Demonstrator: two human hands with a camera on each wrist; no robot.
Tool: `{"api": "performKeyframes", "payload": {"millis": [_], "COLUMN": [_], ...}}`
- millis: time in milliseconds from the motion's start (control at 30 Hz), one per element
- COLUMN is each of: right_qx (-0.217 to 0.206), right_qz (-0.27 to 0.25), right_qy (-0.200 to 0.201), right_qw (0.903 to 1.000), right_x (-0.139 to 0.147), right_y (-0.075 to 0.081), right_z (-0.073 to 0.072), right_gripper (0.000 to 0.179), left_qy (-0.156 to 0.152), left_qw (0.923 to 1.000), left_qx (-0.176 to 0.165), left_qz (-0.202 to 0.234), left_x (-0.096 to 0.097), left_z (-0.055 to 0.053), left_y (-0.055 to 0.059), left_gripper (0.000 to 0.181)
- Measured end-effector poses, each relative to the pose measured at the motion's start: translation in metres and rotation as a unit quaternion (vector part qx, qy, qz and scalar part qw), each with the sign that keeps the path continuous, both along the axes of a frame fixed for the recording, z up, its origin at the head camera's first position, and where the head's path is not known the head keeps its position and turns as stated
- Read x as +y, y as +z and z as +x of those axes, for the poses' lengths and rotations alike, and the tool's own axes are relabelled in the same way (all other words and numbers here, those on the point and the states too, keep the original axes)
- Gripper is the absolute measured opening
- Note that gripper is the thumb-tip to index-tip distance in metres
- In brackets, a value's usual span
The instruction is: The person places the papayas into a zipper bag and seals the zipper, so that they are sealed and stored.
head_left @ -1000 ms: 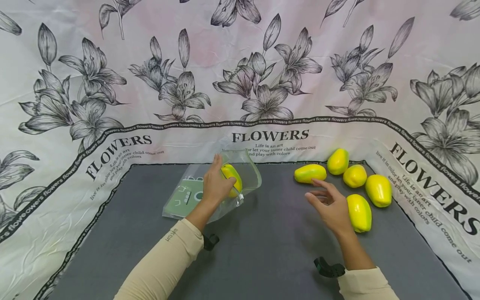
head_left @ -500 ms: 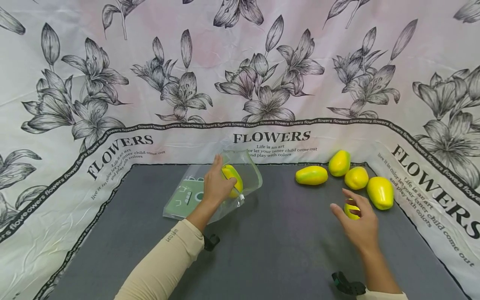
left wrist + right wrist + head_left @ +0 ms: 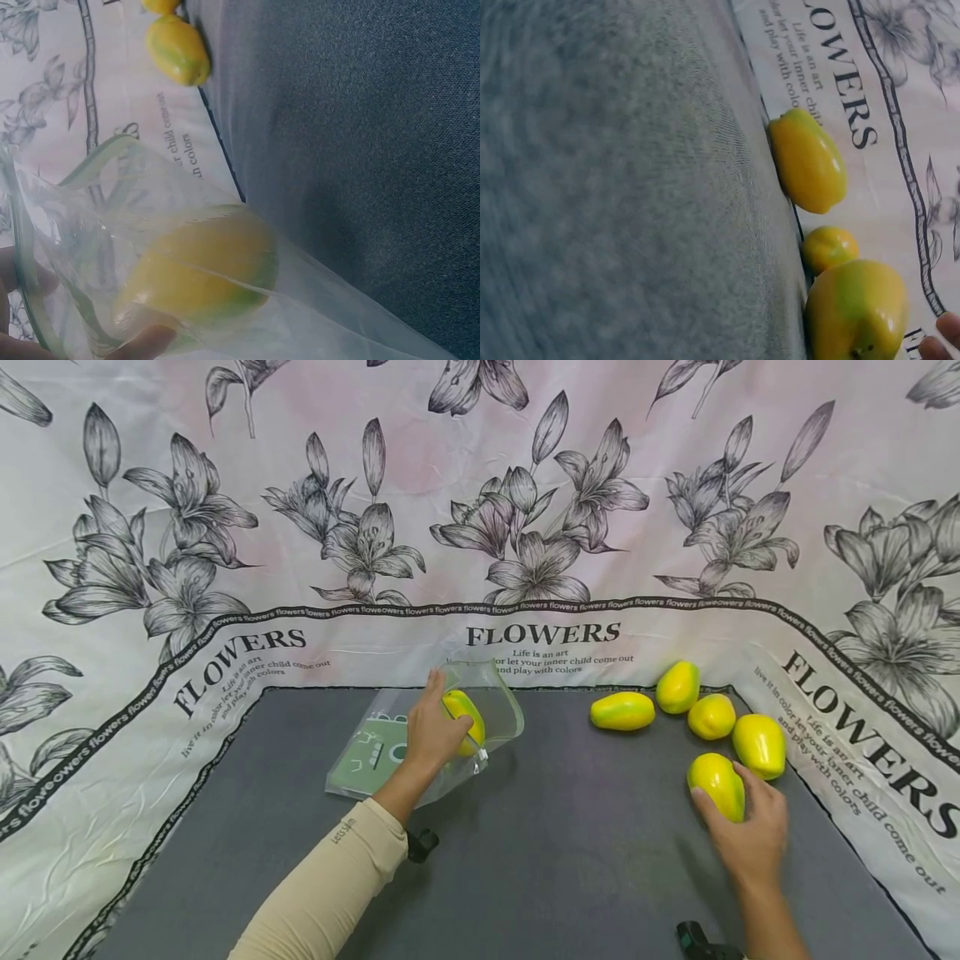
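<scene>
My left hand grips a clear zip bag near its mouth, fingers inside the opening. Inside the bag lies one yellow-green mango, seen through the plastic in the left wrist view as well. The bag has a green printed panel on its lower part. At the right, my right hand holds another mango, thumb on its left side and fingers on its right. Only fingertips of that hand show in the right wrist view.
Behind the right hand rest several more mangoes: one lying lengthwise, one at the back, one in the middle and one rightmost. A flower-printed cloth stands behind the grey table surface.
My right hand has moved right and toward me from beside the lengthwise mango, and its fingers have closed round the nearest mango. The left hand and bag have stayed in place.
</scene>
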State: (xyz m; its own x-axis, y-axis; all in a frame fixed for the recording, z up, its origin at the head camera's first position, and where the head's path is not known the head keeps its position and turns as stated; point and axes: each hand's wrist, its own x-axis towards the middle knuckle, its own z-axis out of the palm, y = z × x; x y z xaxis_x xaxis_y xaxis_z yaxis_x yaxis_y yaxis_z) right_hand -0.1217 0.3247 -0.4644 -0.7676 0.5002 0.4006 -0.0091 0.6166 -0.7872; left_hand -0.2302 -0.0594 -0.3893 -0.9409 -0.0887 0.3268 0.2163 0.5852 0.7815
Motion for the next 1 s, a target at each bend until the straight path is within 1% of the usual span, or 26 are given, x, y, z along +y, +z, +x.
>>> {"api": "performKeyframes", "payload": {"millis": [167,367,467,567,800,900,1000], "right_qx": [-0.056,-0.122,-0.148,-0.167,-0.174,-0.182,-0.172], "right_qz": [-0.008,-0.023,-0.032,-0.034,-0.025,-0.027,-0.038], "right_qy": [-0.019,-0.042,-0.052,-0.058,-0.068,-0.068,-0.074], "right_qw": [0.9982,0.9914,0.9870,0.9836,0.9821,0.9807,0.9817], "right_x": [0.008,0.013,0.014,0.015,0.017,0.018,0.017], "right_y": [-0.009,-0.015,-0.017,-0.020,-0.025,-0.026,-0.028], "right_z": [-0.001,0.000,-0.002,-0.003,-0.004,-0.004,-0.004], "right_gripper": [0.074,0.088,0.090,0.088,0.077,0.074,0.069], "left_qy": [0.000,0.004,0.007,0.007,0.003,0.006,0.009], "left_qw": [1.0000,1.0000,1.0000,1.0000,1.0000,0.9999,0.9999], "left_qx": [0.003,-0.004,-0.002,-0.004,-0.006,-0.011,-0.014], "left_qz": [-0.007,-0.004,-0.005,-0.005,-0.004,-0.002,-0.003], "left_x": [-0.002,-0.003,-0.003,-0.003,-0.001,-0.001,-0.002], "left_z": [-0.001,0.000,0.000,-0.001,-0.002,-0.002,-0.001], "left_y": [0.000,-0.001,-0.001,-0.001,0.001,0.002,0.003], "left_gripper": [0.082,0.084,0.084,0.084,0.084,0.085,0.084]}}
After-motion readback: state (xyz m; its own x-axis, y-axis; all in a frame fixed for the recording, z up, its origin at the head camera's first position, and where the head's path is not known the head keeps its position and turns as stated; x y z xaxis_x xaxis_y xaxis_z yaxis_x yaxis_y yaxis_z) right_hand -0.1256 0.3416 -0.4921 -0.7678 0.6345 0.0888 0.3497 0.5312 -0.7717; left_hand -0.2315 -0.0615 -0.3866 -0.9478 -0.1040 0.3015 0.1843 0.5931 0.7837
